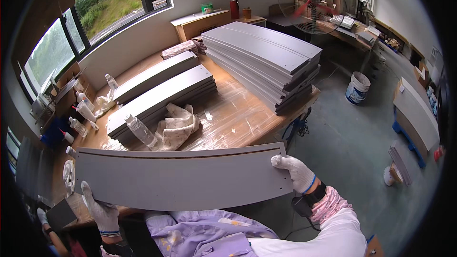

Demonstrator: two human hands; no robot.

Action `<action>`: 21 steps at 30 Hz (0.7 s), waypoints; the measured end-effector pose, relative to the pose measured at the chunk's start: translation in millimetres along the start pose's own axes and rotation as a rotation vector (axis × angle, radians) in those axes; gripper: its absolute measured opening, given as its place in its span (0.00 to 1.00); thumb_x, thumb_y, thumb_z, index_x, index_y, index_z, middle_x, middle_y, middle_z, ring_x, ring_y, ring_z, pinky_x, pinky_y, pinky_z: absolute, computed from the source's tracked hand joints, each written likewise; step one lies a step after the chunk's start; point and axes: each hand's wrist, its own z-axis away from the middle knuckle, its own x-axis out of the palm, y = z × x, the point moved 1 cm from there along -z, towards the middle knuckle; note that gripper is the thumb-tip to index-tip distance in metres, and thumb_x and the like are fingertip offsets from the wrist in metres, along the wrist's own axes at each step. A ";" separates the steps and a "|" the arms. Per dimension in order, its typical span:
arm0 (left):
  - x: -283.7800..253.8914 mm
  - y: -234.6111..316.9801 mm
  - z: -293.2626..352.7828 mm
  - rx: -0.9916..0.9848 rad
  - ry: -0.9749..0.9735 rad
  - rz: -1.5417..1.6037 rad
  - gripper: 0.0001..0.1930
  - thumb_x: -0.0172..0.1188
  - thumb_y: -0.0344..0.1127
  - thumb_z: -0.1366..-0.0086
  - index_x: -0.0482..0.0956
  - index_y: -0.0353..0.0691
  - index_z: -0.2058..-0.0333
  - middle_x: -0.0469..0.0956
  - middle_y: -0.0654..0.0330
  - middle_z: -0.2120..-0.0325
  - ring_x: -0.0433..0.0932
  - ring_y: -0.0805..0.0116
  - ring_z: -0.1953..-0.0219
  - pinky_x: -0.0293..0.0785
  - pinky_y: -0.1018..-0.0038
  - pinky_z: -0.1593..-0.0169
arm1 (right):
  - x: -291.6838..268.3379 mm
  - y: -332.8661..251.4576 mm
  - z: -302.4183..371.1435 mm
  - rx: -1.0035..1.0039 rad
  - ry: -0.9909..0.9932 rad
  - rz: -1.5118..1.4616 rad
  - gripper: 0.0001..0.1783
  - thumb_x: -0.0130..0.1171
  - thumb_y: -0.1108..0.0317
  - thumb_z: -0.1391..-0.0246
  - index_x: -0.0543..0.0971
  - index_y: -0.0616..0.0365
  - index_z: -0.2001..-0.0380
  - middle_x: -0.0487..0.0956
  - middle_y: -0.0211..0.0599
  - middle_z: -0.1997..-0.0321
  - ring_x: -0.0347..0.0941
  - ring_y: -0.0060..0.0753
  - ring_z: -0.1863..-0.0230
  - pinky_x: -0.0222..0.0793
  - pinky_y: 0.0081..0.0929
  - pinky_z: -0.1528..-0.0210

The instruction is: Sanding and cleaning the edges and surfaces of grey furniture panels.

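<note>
I hold a long grey panel [183, 176] flat in front of me, above the near edge of the wooden table [238, 109]. A thin dark groove runs along its far edge. My left hand [100, 209], in a white glove, grips the panel's left lower corner. My right hand [295, 172], also gloved, grips its right end. A clear plastic bottle [140, 131] and a crumpled cloth [178, 123] lie on the table just beyond the panel.
Three stacks of grey panels [266, 57] lie on the table. Several glue bottles [83, 112] stand at its left edge. A white bucket [358, 88], a standing fan [309, 0] and more panels [416, 114] are on the floor to the right.
</note>
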 end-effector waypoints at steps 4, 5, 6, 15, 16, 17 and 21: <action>100.9 -17.5 -23.9 0.048 -0.115 -0.029 0.22 0.51 0.51 0.28 0.70 0.39 0.47 0.80 0.55 0.64 0.82 0.66 0.66 0.83 0.71 0.64 | -28.7 -30.2 15.4 -0.513 0.081 -0.385 0.10 0.58 0.61 0.38 0.77 0.54 0.60 0.79 0.31 0.58 0.78 0.27 0.56 0.76 0.27 0.51; 116.6 -22.5 -23.3 0.002 -0.302 -0.085 0.26 0.49 0.52 0.27 0.65 0.38 0.42 0.80 0.51 0.60 0.82 0.63 0.62 0.83 0.69 0.61 | -38.0 -47.5 16.9 -0.587 0.204 -0.360 0.12 0.58 0.59 0.38 0.77 0.55 0.58 0.80 0.32 0.61 0.79 0.28 0.59 0.78 0.25 0.55; 128.9 -29.2 -24.0 -0.045 -0.491 -0.147 0.29 0.46 0.53 0.26 0.61 0.38 0.37 0.80 0.47 0.56 0.83 0.59 0.59 0.83 0.67 0.58 | -35.0 -70.5 18.2 -0.644 0.370 -0.372 0.14 0.58 0.58 0.37 0.77 0.55 0.56 0.80 0.33 0.62 0.80 0.30 0.63 0.78 0.26 0.59; 79.3 -72.9 -20.3 -0.283 -0.354 -0.078 0.29 0.50 0.48 0.27 0.58 0.36 0.36 0.79 0.39 0.59 0.83 0.52 0.61 0.83 0.61 0.59 | -85.0 -256.6 -79.6 -0.881 0.423 -0.158 0.19 0.60 0.61 0.41 0.76 0.57 0.49 0.79 0.35 0.53 0.77 0.31 0.54 0.76 0.29 0.55; 69.5 -72.8 -19.9 -0.289 -0.314 -0.093 0.28 0.50 0.48 0.28 0.58 0.36 0.37 0.79 0.40 0.60 0.83 0.52 0.61 0.83 0.61 0.59 | -93.2 -271.1 -96.9 -0.879 0.432 -0.147 0.21 0.62 0.60 0.43 0.76 0.57 0.49 0.79 0.36 0.53 0.76 0.32 0.51 0.75 0.32 0.52; 60.4 -72.8 -19.5 -0.280 -0.275 -0.110 0.28 0.50 0.47 0.27 0.59 0.36 0.37 0.80 0.40 0.61 0.83 0.52 0.62 0.83 0.60 0.59 | -100.9 -283.9 -110.2 -0.879 0.451 -0.153 0.21 0.62 0.60 0.44 0.76 0.57 0.50 0.79 0.36 0.53 0.76 0.33 0.52 0.75 0.33 0.51; 26.1 -65.4 -20.2 -0.239 -0.131 -0.143 0.27 0.50 0.48 0.28 0.60 0.37 0.38 0.80 0.43 0.62 0.83 0.53 0.64 0.83 0.63 0.61 | -118.5 -315.2 -161.6 -0.862 0.488 -0.104 0.23 0.61 0.60 0.44 0.74 0.59 0.48 0.77 0.39 0.51 0.75 0.38 0.50 0.73 0.39 0.49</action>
